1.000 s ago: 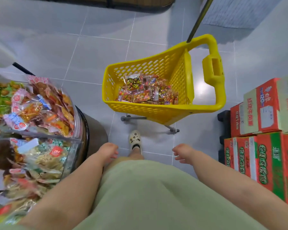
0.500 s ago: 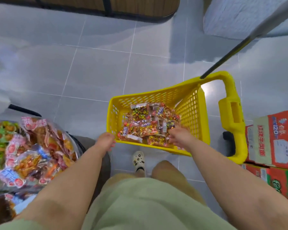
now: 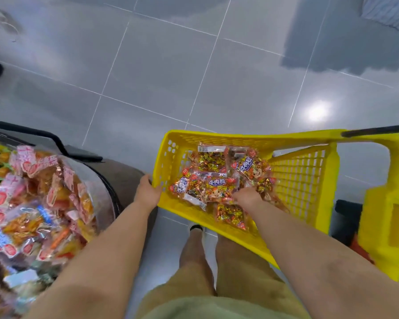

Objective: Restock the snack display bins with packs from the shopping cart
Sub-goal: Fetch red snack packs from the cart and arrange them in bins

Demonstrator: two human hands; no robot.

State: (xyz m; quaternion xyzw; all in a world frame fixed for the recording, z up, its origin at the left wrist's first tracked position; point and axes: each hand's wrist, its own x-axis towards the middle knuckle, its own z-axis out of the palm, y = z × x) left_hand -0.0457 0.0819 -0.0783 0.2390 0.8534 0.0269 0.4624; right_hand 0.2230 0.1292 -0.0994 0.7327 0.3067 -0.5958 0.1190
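Note:
The yellow shopping cart [image 3: 240, 137] stands on the floor in front of me, tilted in the view. Several clear snack packs [image 3: 219, 185] with gold and red wrapped pieces lie in its basket. My left hand [image 3: 148, 192] holds the cart's near left corner, fingers on the outside of the wall. My right hand [image 3: 247, 199] is down inside the basket, fingers curled into the pile of packs; its fingertips are hidden among them. The display bin [image 3: 44, 192] at my left is heaped with orange and pink packs.
Grey tiled floor [image 3: 171, 77] stretches ahead of the cart. The cart's thick handle block [image 3: 392, 217] juts out at right, with a black rod [image 3: 378, 130] across its top. A dark object [image 3: 346, 217] sits on the floor behind it. My legs and one shoe [image 3: 196, 227] are below.
I have leaned closer over the cart. My right hand has gone deeper into the packs and my left hand has come onto the cart's corner.

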